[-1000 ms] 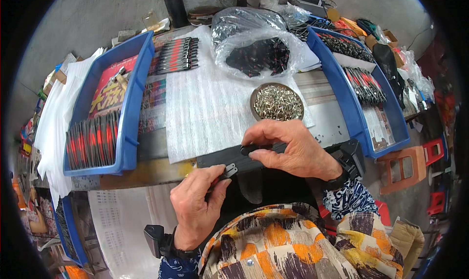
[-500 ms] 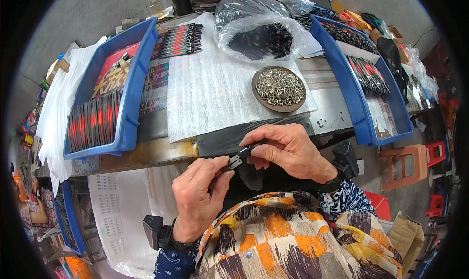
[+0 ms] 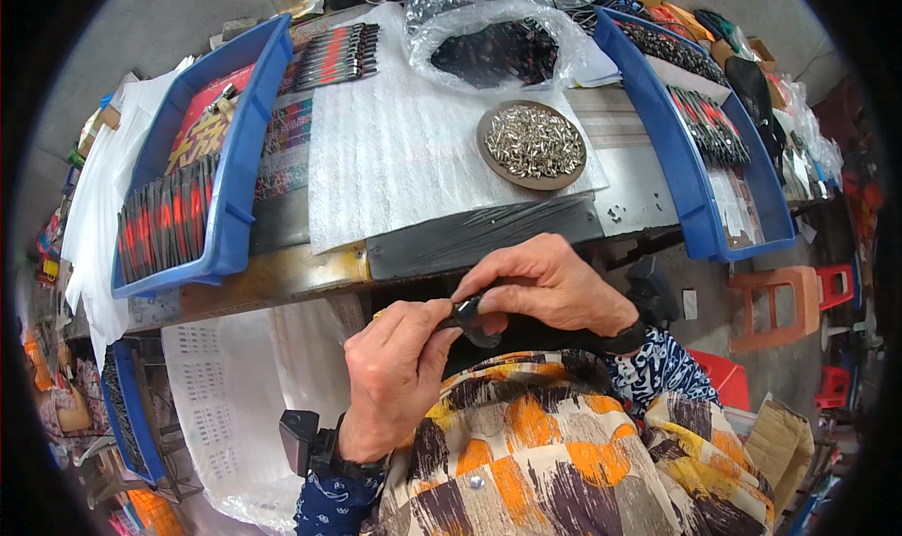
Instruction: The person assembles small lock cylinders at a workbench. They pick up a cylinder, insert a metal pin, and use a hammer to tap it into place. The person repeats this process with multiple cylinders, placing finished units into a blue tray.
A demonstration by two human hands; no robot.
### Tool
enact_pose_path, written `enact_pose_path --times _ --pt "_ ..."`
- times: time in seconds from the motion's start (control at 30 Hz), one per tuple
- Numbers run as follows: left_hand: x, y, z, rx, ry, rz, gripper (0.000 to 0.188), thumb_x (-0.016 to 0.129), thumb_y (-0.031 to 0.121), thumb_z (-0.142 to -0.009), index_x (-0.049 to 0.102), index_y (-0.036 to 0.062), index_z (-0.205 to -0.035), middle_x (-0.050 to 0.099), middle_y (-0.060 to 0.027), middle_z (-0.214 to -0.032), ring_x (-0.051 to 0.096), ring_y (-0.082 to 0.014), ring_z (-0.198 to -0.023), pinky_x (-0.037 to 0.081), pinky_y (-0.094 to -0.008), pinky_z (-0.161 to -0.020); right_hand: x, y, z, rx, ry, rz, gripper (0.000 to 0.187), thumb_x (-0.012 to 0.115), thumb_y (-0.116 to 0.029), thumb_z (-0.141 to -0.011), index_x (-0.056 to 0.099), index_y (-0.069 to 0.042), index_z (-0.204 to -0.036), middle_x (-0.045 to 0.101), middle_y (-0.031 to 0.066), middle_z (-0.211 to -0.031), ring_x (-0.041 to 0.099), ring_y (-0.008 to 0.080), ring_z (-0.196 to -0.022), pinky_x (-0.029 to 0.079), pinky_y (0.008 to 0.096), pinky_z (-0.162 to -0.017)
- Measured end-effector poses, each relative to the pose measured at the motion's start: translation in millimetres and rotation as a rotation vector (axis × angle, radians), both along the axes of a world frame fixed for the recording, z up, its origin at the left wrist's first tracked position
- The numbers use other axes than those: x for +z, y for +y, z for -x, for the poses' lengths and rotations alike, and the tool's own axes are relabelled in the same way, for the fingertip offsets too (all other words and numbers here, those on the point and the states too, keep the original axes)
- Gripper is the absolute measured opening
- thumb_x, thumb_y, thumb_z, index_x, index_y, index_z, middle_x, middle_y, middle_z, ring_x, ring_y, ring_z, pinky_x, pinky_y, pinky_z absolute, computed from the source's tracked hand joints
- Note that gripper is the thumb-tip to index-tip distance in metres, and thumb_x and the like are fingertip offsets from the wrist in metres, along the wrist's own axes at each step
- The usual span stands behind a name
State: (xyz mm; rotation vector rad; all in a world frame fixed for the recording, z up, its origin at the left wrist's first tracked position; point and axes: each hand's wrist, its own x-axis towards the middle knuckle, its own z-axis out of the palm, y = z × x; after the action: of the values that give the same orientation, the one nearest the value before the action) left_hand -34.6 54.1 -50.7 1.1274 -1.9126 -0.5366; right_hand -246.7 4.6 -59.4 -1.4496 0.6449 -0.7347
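Note:
Over the near edge of the bench, my left hand [image 3: 393, 359] is closed on a slim dark tool piece that its fingers mostly hide. My right hand [image 3: 556, 287] pinches a small shiny black part [image 3: 467, 307] between thumb and fingers. The two pieces meet end to end between my fingertips; whether they are joined I cannot tell. Beyond my hands, a round brown dish [image 3: 489, 165] heaped with small silvery metal pins rests on a white foam sheet [image 3: 399, 174].
A blue bin [image 3: 246, 174] with red-and-black tools stands at left; another blue bin [image 3: 669, 174] holds similar tools at right. More tools [image 3: 336, 57] lie in a row at the back, beside a clear plastic bag [image 3: 418, 57] of black parts. An orange stool [image 3: 801, 312] stands at lower right.
My hands have come together, and the metal-jawed end in my left hand now meets the black part in my right. The bench sits slightly higher in view.

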Motion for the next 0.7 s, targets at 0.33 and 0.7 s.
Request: enact_pose_path --times 0.33,0.7 --pt "-12 9 2 0.015 -0.014 -0.062 0.023 0.075 -0.001 -0.075 0.066 0.0007 -0.095 0.064 -0.0123 -0.080 0.063 -0.0270 -0.066 0.051 -0.0329 -0.057 -11 10 0 -0.058 0.048 0.075 0.018 0.065 -0.006 -0.092 0.065 0.004 -0.107 0.068 0.0060 -0.083 0.064 0.0084 -0.070 0.053 0.0223 -0.062" --pt "-30 23 8 0.012 0.004 -0.050 0.024 0.076 -0.001 -0.073 0.067 0.0017 -0.095 0.066 -0.0109 -0.080 0.064 -0.0256 -0.067 0.052 -0.0328 -0.058 -26 20 6 -0.056 0.133 0.429 0.018 0.070 -0.006 -0.086 0.065 0.003 -0.101 0.069 0.0111 -0.083 0.069 0.0175 -0.071 0.054 0.0271 -0.062"
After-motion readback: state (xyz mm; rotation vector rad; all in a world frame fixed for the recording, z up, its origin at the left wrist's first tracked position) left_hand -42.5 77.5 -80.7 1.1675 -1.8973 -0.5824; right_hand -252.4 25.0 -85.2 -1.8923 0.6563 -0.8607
